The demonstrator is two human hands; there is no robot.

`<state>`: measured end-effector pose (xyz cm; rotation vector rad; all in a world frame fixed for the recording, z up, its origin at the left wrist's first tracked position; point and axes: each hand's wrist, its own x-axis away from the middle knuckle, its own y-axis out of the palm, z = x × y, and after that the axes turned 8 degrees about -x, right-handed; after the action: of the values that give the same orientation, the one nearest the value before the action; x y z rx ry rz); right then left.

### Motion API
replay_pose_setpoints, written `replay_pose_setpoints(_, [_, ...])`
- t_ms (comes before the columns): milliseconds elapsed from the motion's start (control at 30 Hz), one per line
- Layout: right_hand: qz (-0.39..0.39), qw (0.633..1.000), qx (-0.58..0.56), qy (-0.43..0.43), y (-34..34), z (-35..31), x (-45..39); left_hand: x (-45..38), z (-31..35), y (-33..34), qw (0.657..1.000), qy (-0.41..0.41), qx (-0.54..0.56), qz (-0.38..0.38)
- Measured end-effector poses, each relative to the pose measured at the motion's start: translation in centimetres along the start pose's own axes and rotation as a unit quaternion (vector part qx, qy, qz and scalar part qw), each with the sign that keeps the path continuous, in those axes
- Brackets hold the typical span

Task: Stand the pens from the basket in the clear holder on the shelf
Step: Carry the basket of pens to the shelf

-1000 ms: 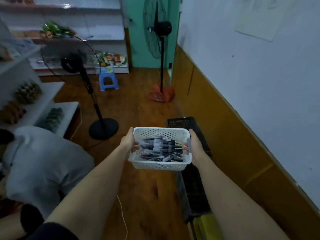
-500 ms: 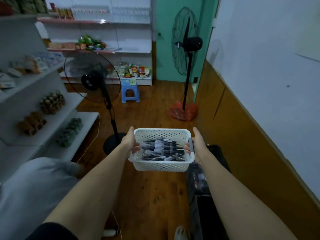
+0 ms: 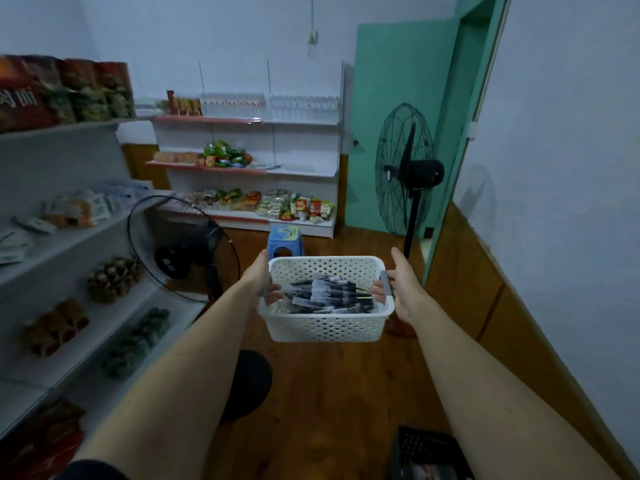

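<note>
A white perforated basket (image 3: 325,327) is held out in front of me at chest height, over the wooden floor. Several dark pens (image 3: 329,296) with clear caps lie in a heap inside it. My left hand (image 3: 261,278) grips the basket's left rim, fingers curled inside. My right hand (image 3: 398,289) grips the right rim, fingers hooked over the grey handle. No clear holder can be made out on the shelves.
White shelves (image 3: 69,244) with packaged goods run along the left; another shelf unit (image 3: 263,168) stands at the back wall. A black floor fan (image 3: 183,251) stands close on the left, a taller fan (image 3: 405,171) by the green door. A blue stool (image 3: 285,240) sits ahead, a black crate (image 3: 426,452) lower right.
The view has risen and turned left towards the shelves; the crouching person has left the frame. Both hands keep their hold on the basket, which stays level.
</note>
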<state>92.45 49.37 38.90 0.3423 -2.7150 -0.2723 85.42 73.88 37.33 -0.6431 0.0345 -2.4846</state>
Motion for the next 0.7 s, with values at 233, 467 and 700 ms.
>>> replay_pose_setpoints(233, [-0.010,1.000,-0.012,-0.025,5.8,-7.9,-15.4,-14.8,10.6,0.3,0.999,0.026,0.034,0.005])
replay_pose_setpoints(467, [0.017,1.000,-0.011,-0.007,11.7,-12.7,-30.5,-29.3,19.0,0.7,0.999,0.035,0.038,-0.001])
replay_pose_setpoints(700, [0.007,1.000,0.012,-0.007,15.0,-16.5,-45.1,-43.6,24.7,2.8,0.999,0.029,0.032,0.006])
